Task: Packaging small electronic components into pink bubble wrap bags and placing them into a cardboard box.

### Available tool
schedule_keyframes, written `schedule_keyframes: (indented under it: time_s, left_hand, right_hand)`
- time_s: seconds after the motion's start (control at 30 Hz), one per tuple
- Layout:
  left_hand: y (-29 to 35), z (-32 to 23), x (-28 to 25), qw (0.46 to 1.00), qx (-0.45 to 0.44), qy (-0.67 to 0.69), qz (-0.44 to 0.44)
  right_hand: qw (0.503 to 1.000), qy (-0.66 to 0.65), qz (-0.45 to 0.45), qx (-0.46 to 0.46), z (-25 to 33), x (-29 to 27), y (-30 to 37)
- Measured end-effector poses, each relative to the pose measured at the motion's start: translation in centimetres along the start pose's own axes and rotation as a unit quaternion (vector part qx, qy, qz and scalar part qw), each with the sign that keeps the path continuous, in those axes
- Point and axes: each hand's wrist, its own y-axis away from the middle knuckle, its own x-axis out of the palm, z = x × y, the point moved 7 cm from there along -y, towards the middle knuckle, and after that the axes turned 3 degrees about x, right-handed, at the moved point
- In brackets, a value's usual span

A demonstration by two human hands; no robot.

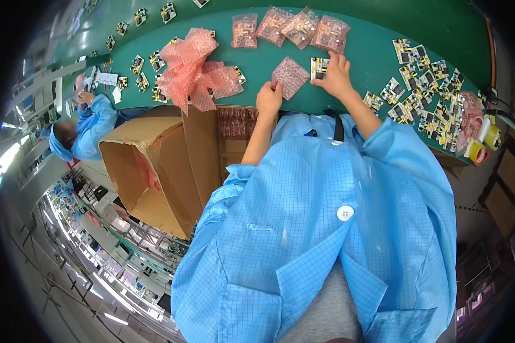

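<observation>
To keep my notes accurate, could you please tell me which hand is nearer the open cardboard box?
Left. The left hand, at the edge of a pink bubble-wrap pouch, is to the right of the open cardboard box; the right hand, on a circuit board, is farther right.

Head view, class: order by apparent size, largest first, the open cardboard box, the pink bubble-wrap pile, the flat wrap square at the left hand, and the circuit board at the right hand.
1. Cardboard box
2. Pink bubble-wrap pile
3. Flat wrap square
4. Circuit board, partly covered
</observation>
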Motion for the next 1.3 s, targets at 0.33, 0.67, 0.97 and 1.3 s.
schedule_keyframes:
  time_s: [0.33,0.67,0.97,1.3]
  left_hand:
    - [2.1,-6.1,-2.9,0.982,0.127,0.096,-0.104]
    - [3.8,-6.9,-0.8,0.920,0.371,-0.043,-0.122]
    - [4.2,-8.8,1.0,0.927,0.354,-0.003,-0.124]
    - [2.6,-7.2,2.2,0.955,0.284,0.024,-0.084]
  right_hand:
    - [0.995,-0.019,0.031,0.098,-1.1,-1.4,2.5]
    - [0.868,-0.401,0.250,0.151,-5.3,0.5,4.7]
    - [0.828,-0.477,0.231,0.185,-7.5,-0.9,5.4]
    - [0.862,-0.428,0.236,0.132,-6.3,-2.2,4.4]
